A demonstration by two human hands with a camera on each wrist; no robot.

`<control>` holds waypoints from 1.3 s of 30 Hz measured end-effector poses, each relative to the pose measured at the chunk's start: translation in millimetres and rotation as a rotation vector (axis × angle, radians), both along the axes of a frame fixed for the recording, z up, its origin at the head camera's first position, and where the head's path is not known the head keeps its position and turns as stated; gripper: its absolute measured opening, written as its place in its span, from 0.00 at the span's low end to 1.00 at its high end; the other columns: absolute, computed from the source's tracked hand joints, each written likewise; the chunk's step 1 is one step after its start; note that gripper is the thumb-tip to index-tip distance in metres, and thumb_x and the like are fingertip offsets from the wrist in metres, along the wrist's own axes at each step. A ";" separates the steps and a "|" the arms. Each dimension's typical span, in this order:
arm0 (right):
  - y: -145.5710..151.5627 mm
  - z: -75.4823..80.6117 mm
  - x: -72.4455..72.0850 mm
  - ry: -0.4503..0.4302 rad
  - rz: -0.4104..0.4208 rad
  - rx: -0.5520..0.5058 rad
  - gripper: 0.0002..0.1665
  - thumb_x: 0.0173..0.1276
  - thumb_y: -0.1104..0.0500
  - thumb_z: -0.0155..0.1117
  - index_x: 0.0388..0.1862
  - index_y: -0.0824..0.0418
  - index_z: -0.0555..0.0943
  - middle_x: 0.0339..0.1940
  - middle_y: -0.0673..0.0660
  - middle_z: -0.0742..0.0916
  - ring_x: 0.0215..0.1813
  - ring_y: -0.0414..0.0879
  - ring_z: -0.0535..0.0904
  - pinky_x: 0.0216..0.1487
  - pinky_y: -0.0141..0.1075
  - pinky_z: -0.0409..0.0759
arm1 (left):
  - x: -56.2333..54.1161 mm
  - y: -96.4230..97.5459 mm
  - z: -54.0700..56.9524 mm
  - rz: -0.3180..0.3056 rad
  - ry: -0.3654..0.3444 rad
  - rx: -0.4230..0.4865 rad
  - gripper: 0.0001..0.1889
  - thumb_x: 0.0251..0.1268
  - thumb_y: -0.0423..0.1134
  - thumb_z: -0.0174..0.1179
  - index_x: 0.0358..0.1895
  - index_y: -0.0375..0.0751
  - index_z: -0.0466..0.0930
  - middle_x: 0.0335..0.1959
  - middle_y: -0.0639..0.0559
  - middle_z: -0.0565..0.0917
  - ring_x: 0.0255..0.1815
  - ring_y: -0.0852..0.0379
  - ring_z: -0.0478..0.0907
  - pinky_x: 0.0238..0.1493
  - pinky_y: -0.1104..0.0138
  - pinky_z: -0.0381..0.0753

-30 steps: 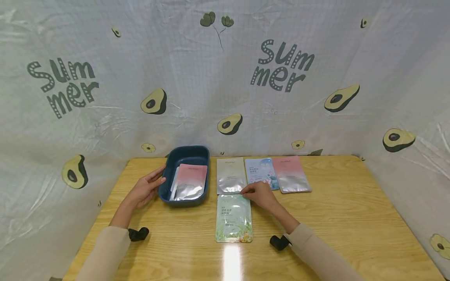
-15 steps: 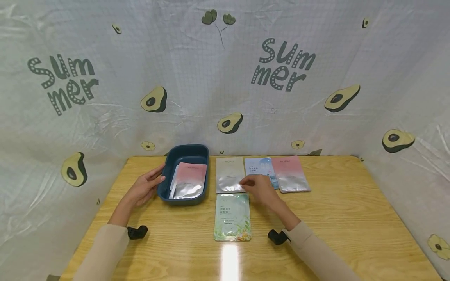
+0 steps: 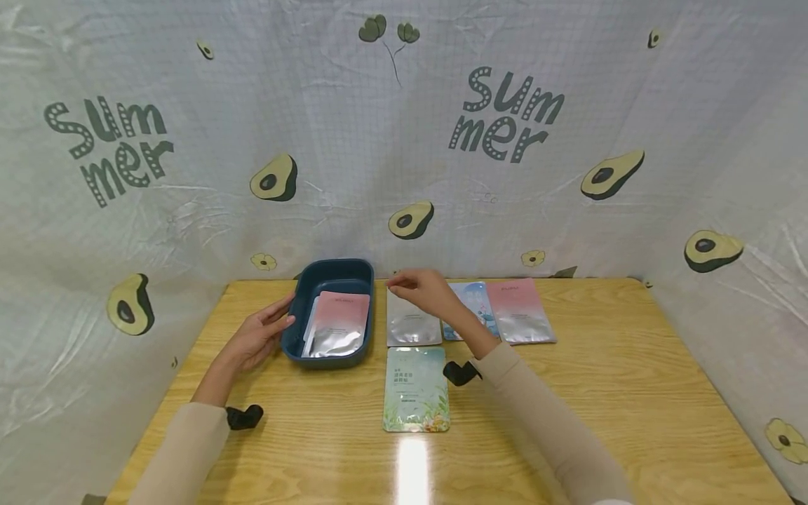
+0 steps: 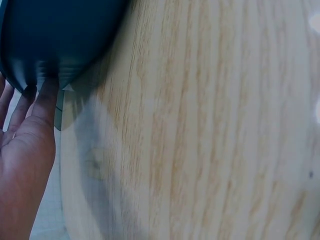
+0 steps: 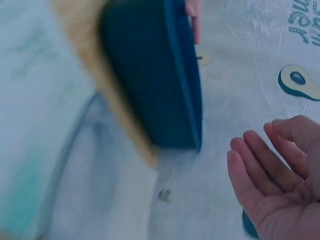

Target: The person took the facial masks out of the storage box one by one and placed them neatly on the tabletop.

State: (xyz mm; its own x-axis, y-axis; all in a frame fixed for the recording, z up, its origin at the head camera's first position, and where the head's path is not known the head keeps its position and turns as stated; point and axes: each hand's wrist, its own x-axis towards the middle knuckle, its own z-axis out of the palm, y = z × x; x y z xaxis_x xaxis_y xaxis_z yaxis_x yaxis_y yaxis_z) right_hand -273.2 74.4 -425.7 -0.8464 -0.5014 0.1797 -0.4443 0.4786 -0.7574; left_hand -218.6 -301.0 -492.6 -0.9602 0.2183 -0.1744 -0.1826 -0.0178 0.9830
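Observation:
My left hand touches the left side of a dark blue plastic bin with its fingers fairly straight; the left wrist view shows fingertips at the bin wall. Inside the bin lie a pink-and-silver mask sachet and a paler sachet mostly hidden under it. Above the top edge of a cream-and-silver sachet hovers my right hand. The right wrist view shows that hand with bent, loose fingers and nothing between them. A green sachet lies in front of the cream one.
To the right of the cream sachet lie a blue floral sachet and another pink-and-silver sachet. They rest on a wooden table. Along its back edge hangs a white printed cloth. Black cameras sit at both wrists.
My right hand has moved away from the near edge of the cream sachet, up and left to its far edge. The left hand has stayed at the bin, and the sachets lie as before.

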 end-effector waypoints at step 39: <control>-150.5 -22.8 -78.2 -0.096 0.165 0.581 0.15 0.70 0.58 0.71 0.54 0.54 0.89 0.54 0.51 0.88 0.55 0.45 0.82 0.53 0.37 0.82 | 2.2 -1.2 -2.6 -0.010 0.017 -0.003 0.36 0.80 0.36 0.54 0.83 0.41 0.46 0.84 0.39 0.44 0.81 0.43 0.46 0.61 0.77 0.74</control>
